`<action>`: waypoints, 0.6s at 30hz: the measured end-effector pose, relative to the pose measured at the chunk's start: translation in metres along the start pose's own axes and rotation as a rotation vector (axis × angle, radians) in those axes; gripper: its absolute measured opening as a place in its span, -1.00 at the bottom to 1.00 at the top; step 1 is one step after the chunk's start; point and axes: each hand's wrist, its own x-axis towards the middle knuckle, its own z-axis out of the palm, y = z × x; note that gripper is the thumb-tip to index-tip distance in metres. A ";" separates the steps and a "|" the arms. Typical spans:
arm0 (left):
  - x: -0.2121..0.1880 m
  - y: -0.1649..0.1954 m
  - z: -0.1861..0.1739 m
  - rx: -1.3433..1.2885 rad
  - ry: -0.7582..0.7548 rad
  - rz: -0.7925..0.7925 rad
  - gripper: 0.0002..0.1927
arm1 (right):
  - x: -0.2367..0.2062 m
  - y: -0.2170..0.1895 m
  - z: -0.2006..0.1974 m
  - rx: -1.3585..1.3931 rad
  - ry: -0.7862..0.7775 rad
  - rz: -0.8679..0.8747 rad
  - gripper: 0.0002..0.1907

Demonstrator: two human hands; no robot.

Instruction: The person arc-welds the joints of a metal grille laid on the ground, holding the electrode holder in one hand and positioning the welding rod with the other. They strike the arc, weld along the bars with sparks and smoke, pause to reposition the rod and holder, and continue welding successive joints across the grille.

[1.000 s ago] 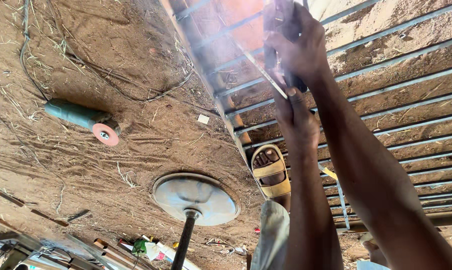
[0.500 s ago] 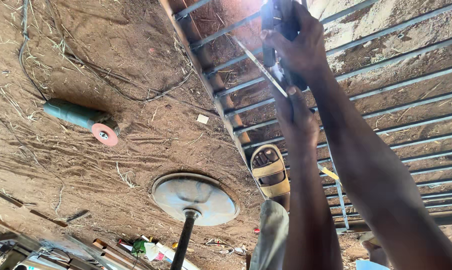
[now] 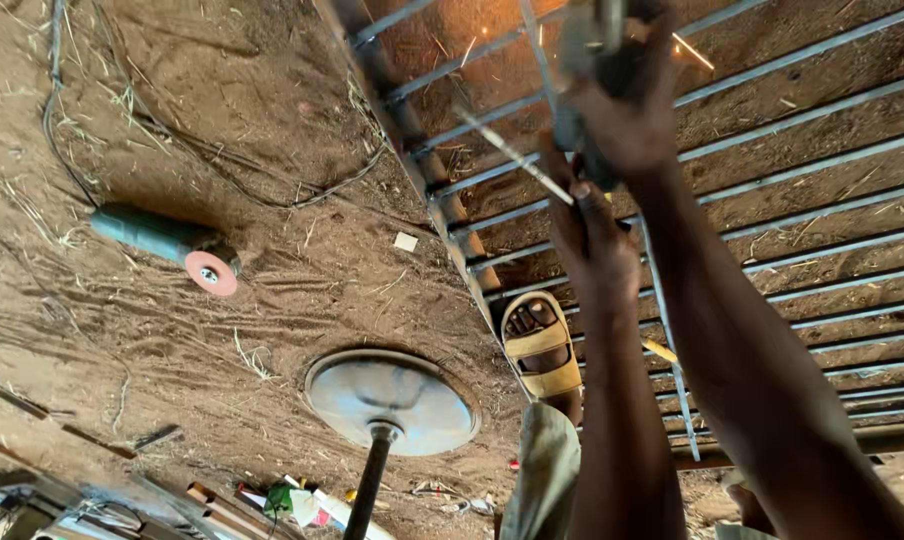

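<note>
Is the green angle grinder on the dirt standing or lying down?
Lying down: the green angle grinder rests on its side on the dirt ground, pink disc facing outward, untouched.

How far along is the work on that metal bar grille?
Done: many parallel bars already sit in the metal grille frame lying on the dirt. In hand: both hands, right hand and left hand, work a thin rod with a tool; sparks fly. Left: cannot tell; the angle grinder lies aside.

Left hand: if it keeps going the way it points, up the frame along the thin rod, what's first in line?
Probably the right hand and the dark tool it grips, just beyond the left hand along the thin rod. Behind them lie the metal grille bars. Depth is unclear, so it might pass beside them.
</note>
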 end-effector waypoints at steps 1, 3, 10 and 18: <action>-0.001 -0.001 0.001 0.025 -0.025 0.044 -0.50 | -0.004 -0.008 -0.008 -0.007 0.031 0.020 -0.27; -0.002 -0.002 0.006 0.111 -0.074 0.168 -0.52 | -0.006 -0.025 -0.023 -0.002 0.070 0.105 -0.25; -0.007 0.014 0.018 0.194 -0.328 -0.021 -0.44 | 0.011 -0.059 -0.060 -0.402 -0.073 0.480 -0.24; -0.003 0.022 0.016 0.075 -0.204 0.029 -0.46 | 0.020 -0.031 -0.087 -1.255 -0.059 -0.203 -0.74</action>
